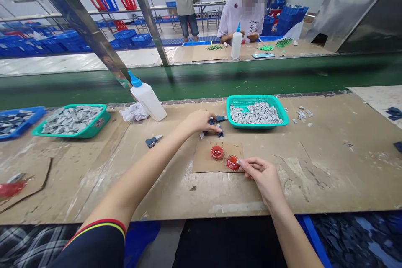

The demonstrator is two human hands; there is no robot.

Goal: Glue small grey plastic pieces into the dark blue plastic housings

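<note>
My left hand (201, 122) reaches over a few small dark plastic pieces (221, 119) near the front of a green basket. Its thumb and fingers close around one of them, partly hidden by the hand. Between the thumb and forefinger of my right hand (263, 175) is a small grey piece (239, 161), held at the rim of a red cap (232, 163). A second red cap (217, 152) stands to the left. Both caps sit on a cardboard square (201, 161) and look wet inside.
The green basket (256, 125) holds many grey pieces; another green basket (78, 135) and a blue tray (34, 111) stand left. A squeeze bottle (149, 101) leans beside crumpled paper (135, 112). One dark-and-grey part (153, 140) lies nearby. Across the green belt (201, 77) sits a co-worker (241, 19).
</note>
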